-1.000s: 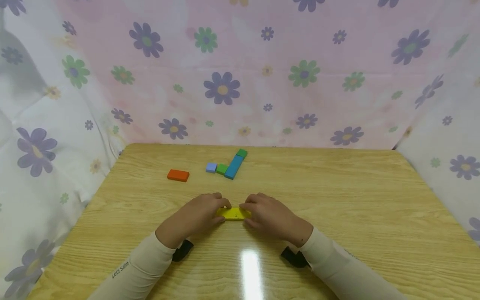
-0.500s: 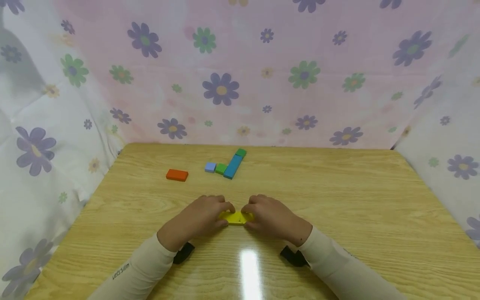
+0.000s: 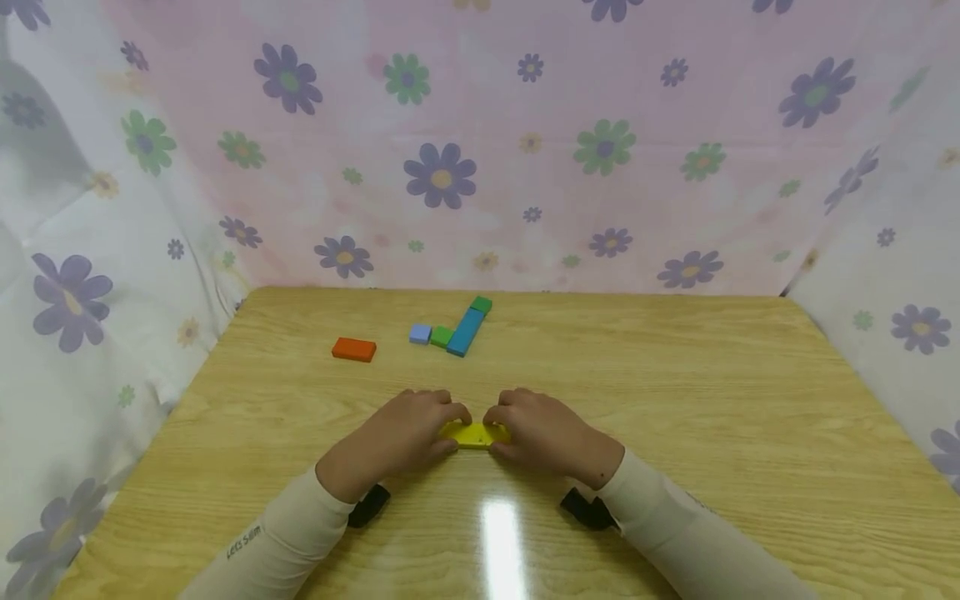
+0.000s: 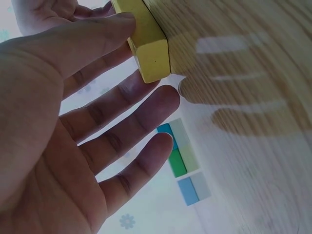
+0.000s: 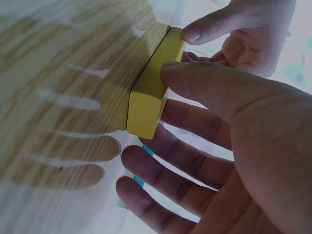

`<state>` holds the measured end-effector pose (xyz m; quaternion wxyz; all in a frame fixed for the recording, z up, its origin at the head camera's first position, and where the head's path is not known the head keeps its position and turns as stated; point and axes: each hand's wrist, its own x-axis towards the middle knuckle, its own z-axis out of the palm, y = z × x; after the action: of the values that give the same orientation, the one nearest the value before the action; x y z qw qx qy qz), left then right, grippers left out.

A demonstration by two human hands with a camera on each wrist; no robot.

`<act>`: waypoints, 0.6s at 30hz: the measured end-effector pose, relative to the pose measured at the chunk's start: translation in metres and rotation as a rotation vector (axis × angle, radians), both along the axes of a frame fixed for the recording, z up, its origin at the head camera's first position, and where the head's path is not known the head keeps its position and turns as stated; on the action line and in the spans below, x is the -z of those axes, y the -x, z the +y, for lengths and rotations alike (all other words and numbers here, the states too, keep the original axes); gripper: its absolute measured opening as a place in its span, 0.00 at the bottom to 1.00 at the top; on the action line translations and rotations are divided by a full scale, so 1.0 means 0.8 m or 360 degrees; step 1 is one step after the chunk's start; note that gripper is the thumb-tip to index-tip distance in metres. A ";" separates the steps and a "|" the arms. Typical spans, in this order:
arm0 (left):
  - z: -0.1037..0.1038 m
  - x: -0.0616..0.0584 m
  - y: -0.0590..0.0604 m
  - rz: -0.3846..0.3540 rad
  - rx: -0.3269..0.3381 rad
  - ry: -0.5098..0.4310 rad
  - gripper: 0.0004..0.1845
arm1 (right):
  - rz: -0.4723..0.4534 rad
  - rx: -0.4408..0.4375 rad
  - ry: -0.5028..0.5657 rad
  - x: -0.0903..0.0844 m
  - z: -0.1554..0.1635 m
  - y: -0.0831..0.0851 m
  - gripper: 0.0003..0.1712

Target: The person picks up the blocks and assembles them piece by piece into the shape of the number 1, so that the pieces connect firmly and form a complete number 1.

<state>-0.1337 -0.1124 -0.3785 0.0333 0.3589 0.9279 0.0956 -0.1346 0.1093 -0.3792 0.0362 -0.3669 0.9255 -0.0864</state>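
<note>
A yellow wooden block (image 3: pixel 474 437) lies on the table crosswise in front of me. My left hand (image 3: pixel 397 433) pinches its left end between thumb and index finger, while the other fingers are spread, as the left wrist view shows. At the opposite end my right hand (image 3: pixel 546 433) pinches the same yellow block (image 5: pixel 145 114), its thumb on the near side. Fingers cover both ends of the block in the head view. Seen from the left wrist, the block (image 4: pixel 152 58) has a plain end face and sits on the glossy wood.
Beyond the hands, a red-orange block (image 3: pixel 354 350) lies to the left. A pale blue square (image 3: pixel 421 334), a light green piece (image 3: pixel 442 337), a long blue block (image 3: pixel 467 332) and a dark green piece (image 3: pixel 482 304) form a group. Flowered cloth (image 3: pixel 480 150) hangs behind the table.
Over the second, both hands have drawn the yellow block slightly nearer and to the right. The left fingers have slid a little inward. During the last half second hardly anything moves.
</note>
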 end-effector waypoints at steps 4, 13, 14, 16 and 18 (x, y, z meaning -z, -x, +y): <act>0.001 -0.001 0.001 -0.0009 -0.0001 -0.0006 0.16 | -0.0003 0.0008 -0.0003 0.001 0.001 0.001 0.17; 0.001 0.002 0.002 -0.0002 -0.0015 0.0008 0.16 | 0.0021 0.0001 0.0006 0.003 0.002 0.002 0.17; 0.001 0.003 0.002 -0.0003 -0.0020 0.0009 0.15 | 0.0025 0.0000 0.0007 0.003 0.003 0.002 0.17; 0.001 0.003 0.002 -0.0008 -0.0027 0.0010 0.15 | 0.0031 -0.0005 0.0006 0.004 0.003 0.002 0.17; 0.001 0.004 0.002 -0.0018 -0.0036 0.0009 0.15 | 0.0029 -0.0008 0.0006 0.005 0.002 0.002 0.17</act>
<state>-0.1352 -0.1120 -0.3815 0.0385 0.3479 0.9319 0.0954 -0.1365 0.1111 -0.3828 0.0273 -0.3701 0.9247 -0.0849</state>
